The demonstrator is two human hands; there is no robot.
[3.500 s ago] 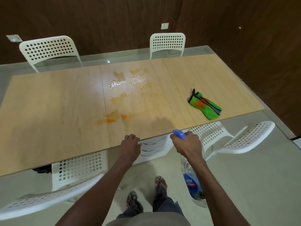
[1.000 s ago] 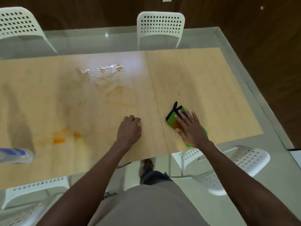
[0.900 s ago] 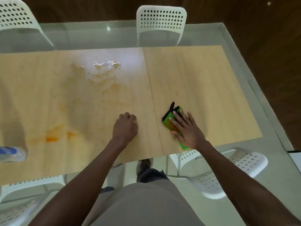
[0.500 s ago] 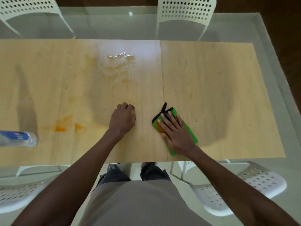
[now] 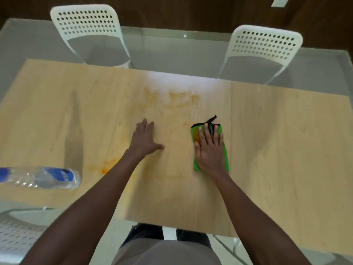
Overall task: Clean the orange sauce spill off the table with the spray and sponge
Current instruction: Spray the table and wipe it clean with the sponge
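right hand (image 5: 209, 150): flat on the green sponge (image 5: 225, 153), fingers straight and spread, pressing it to the bench (image 5: 286, 150); not curled round it
left hand (image 5: 144, 138): open palm down on bare wood at 9 o'clock of the sponge, fingers apart, holding nothing; looks like bracing
sponge: green with black trim and a black tab at its 12 o'clock end, orange patch showing between the fingers; sits just left of the panel seam
spill: faint orange smears at 12 o'clock of the hands (image 5: 181, 100), brighter blotch at 8 o'clock near the left forearm (image 5: 107, 167); both unwiped by the look of it
spray bottle (image 5: 38, 177): lying on its side at far 9 o'clock, clear with blue label
step, my read: wiping just starting
do it well: keep palm pressure even, push toward 12 o'clock through the smears, overlap strokes, then go for the 8 o'clock blotch; flip to a clean face so orange isn't dragged about
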